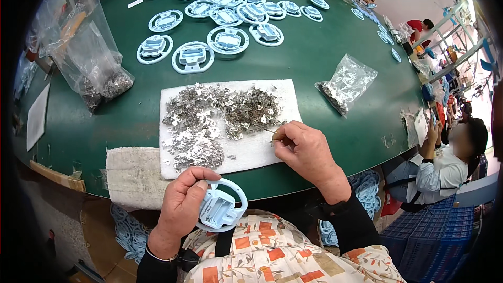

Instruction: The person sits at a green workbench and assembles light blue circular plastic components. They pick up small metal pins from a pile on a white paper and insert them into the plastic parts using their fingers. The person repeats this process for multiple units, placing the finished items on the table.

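My left hand [184,202] grips a light blue plastic ring [222,208], shaped like a small steering wheel with a boxy recess in its middle. The ring is tilted above my lap, in front of the table edge. Over the right part of a white foam sheet [262,153], my right hand [304,149] pinches a thin pointed tool [270,131]; most of it is hidden in my fingers. Its tip is close to a heap of small metal clips [251,110]. More shiny metal clips [196,144] are spread over the left part of the sheet.
Several blue rings [227,40] lie across the far green table [293,68]. Plastic bags of metal pieces stand left [97,73] and lie right [343,86]. A worn pad [133,175] sits beside the foam. Other people work [437,168] at the right and far side.
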Tool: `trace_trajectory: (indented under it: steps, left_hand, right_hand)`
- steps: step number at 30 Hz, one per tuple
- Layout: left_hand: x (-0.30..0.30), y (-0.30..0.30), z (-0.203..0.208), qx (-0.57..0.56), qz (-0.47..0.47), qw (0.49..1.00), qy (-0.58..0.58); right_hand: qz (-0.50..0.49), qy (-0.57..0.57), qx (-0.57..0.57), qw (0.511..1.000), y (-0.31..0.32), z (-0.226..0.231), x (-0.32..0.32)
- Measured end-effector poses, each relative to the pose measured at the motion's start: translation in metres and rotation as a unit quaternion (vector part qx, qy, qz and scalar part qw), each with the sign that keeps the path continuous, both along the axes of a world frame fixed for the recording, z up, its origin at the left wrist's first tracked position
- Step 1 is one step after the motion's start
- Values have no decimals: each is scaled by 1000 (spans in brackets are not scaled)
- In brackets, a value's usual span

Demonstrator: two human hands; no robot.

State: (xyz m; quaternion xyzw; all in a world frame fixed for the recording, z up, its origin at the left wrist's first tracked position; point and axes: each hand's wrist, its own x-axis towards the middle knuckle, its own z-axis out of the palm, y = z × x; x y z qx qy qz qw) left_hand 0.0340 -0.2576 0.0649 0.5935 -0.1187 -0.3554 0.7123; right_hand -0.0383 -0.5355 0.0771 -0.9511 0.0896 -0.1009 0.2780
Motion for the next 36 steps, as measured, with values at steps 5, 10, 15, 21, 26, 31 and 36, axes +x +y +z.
trace_trajectory:
  steps: [5, 10, 15, 21, 26, 31, 36]
  left_hand:
    - [1, 3, -5, -6, -3, 1000, 1]
    - [1, 2, -4, -13, -1, 1000, 16]
    - [1, 3, -6, 1, -2, 1000, 7]
    - [1, 5, -5, 16, -1, 1000, 8]
    - [0, 1, -4, 6, 11, 1000, 3]
    - [0, 6, -6, 3, 4, 1000, 5]
    - [2, 4, -8, -10, -20, 1000, 12]
  right_hand:
    - [-54, -90, 75, 992, -8, 5, 7]
    - [-89, -88, 32, 992, -37, 5, -5]
    - [-80, -40, 27, 996, -36, -1, -4]
    - [-35, -11, 138, 990, -34, -3, -1]
    - [-90, -51, 131, 986, -47, 0, -1]
    - [-88, -32, 120, 988, -43, 4, -3]
    - [-57, -27, 167, 984, -22, 11, 13]
